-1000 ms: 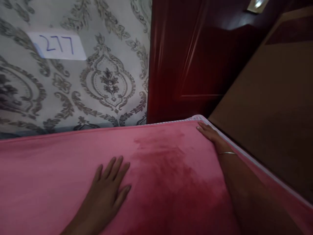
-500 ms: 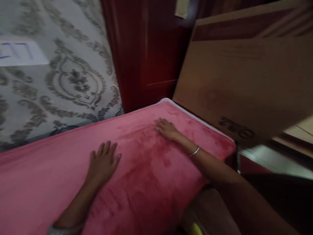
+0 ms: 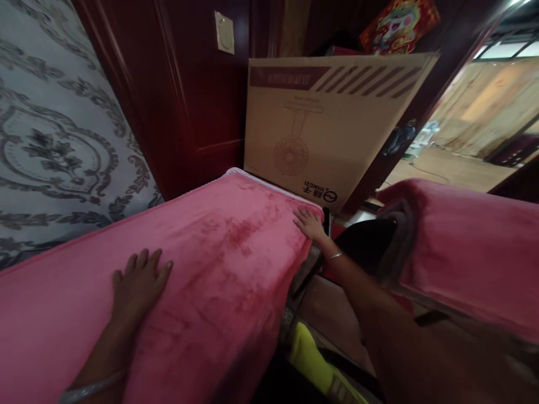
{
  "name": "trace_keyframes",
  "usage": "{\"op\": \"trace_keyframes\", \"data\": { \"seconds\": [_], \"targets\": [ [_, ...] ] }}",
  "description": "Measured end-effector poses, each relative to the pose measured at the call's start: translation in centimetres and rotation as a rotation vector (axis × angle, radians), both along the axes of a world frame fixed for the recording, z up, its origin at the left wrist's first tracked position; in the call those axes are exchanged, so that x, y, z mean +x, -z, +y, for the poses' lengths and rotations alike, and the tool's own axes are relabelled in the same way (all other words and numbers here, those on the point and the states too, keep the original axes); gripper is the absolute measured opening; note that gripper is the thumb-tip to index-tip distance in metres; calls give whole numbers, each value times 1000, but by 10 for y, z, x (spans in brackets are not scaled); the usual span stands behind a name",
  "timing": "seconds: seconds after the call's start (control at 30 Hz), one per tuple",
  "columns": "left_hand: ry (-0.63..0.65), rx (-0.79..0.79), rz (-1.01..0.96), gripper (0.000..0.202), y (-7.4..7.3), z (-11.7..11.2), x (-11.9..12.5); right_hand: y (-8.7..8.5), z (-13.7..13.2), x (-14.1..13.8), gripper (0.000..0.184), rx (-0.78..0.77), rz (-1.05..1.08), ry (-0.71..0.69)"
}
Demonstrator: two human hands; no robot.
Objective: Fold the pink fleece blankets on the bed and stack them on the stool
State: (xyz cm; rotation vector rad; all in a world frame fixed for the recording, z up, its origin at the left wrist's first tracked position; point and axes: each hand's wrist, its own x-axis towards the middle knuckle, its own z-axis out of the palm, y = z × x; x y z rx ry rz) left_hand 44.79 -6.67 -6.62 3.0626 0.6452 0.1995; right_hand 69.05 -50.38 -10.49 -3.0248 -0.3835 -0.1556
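Right hand (image 3: 309, 223) rests near an edge of the pink cover (image 3: 210, 258), left hand (image 3: 137, 283) farther in (both splayed)

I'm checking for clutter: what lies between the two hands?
In the head view, only pink cover, darker in patches, lies between the left hand and right hand.

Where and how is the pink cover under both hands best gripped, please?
Probably pinch the pink cover at the corner by the right hand, coming from the right: there it bends down over the edge, whereas under the left hand it lies nearly flat.
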Motion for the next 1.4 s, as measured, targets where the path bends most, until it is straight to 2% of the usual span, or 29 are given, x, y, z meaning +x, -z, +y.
{"op": "trace_keyframes", "data": {
  "seconds": [0.07, 0.17, 0.43, 0.53, 0.63, 0.7, 0.77, 0.83, 0.87, 0.97, 1.1, 1.2, 1.3, 1.4],
  "targets": [
    [3, 1, 1, 71, -1, 0, -1, 0, -10, 10, 55, 16, 3, 74],
    [3, 12, -16, 68, -3, -3, -3, 3, -11, 13, 56, 44, 12, 108],
    [109, 86, -79, 62, -23, -26, -16, 6, -16, 8, 56, 128, 30, 78],
    [106, 65, -44, 60, -27, -37, -33, 1, -19, 6, 58, 147, 37, 75],
    [139, 33, -27, 60, -25, -68, -60, -7, -5, -6, 59, 154, 24, 89],
    [169, -12, -8, 60, -20, -101, -76, -11, 19, -27, 61, 165, -11, 10],
    [198, -74, 28, 60, -11, -140, -87, -12, 50, -60, 61, 195, -40, -198],
    [228, -115, 63, 63, -1, -174, -89, -10, 81, -98, 59, 229, -30, -454],
    [242, -121, 68, 65, 5, -188, -88, -8, 93, -115, 58, 232, -11, -536],
    [242, -101, 40, 68, 22, -213, -83, -4, 115, -152, 56, 175, 49, -615],
    [235, -77, -15, 68, 35, -217, -87, 1, 116, -161, 56, 90, 40, -588],
    [224, -81, -7, 68, 35, -209, -110, 6, 113, -158, 56, 71, 28, -577],
    [144, -75, 24, 68, 32, -196, -153, 10, 112, -155, 58, 65, 24, -578],
    [20, -38, 57, 71, 27, -177, -214, 13, 111, -155, 59, 65, 26, -579]
  ]
}}
